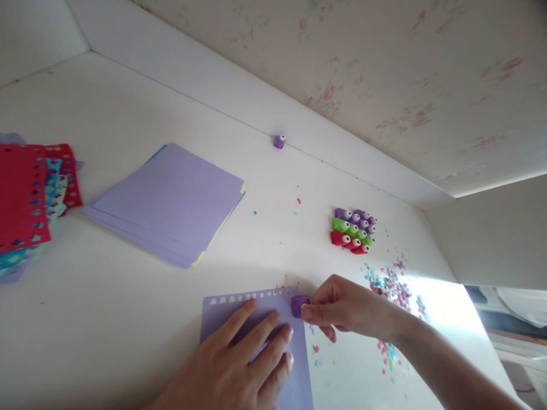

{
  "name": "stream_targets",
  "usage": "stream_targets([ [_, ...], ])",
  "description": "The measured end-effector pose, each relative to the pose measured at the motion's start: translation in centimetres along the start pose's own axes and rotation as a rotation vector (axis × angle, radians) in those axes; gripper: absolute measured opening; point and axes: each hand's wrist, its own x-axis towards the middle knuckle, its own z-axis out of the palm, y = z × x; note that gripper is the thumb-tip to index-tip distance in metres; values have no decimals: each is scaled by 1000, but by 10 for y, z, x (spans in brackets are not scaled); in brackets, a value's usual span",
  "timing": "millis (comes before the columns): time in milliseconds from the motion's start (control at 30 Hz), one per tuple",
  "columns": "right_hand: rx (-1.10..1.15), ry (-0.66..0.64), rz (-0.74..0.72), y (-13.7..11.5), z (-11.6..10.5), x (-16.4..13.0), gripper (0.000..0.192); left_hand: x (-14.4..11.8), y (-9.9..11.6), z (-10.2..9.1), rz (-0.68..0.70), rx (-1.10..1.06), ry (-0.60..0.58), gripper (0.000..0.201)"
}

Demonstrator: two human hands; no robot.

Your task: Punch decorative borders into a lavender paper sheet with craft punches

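A purple sheet of paper (299,353) lies on the white table (128,296) near me, with a row of small shapes punched along its far edge. My left hand (239,364) lies flat on the sheet, fingers spread. My right hand (342,310) pinches a small purple paper punch (298,305) at the sheet's far right corner, thumb pressing on it.
A stack of purple, yellow and blue paper (171,202) lies at centre left. Punched red and blue sheets (29,196) sit at the left edge. Several purple, green and red punches (354,230) are grouped at right, another purple punch (279,141) by the wall. Confetti (391,290) is scattered at right.
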Motion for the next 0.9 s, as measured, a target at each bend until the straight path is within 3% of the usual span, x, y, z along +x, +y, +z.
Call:
stream_targets([
  [233, 83, -70, 18, 8, -2, 8, 50, -2, 0, 4, 16, 1, 9, 27],
  [433, 69, 59, 84, 4, -1, 7, 42, -2, -1, 7, 63, 35, 39, 24],
  [600, 37, 66, 127, -5, -3, 5, 36, 2, -6, 6, 98, 59, 136, 19],
  [800, 55, 47, 89, -7, -2, 6, 29, 16, -13, -2, 80, 122, 121, 37],
  [900, 53, 29, 83, -8, -1, 7, 23, 24, -12, 1, 80, 117, 115, 38],
])
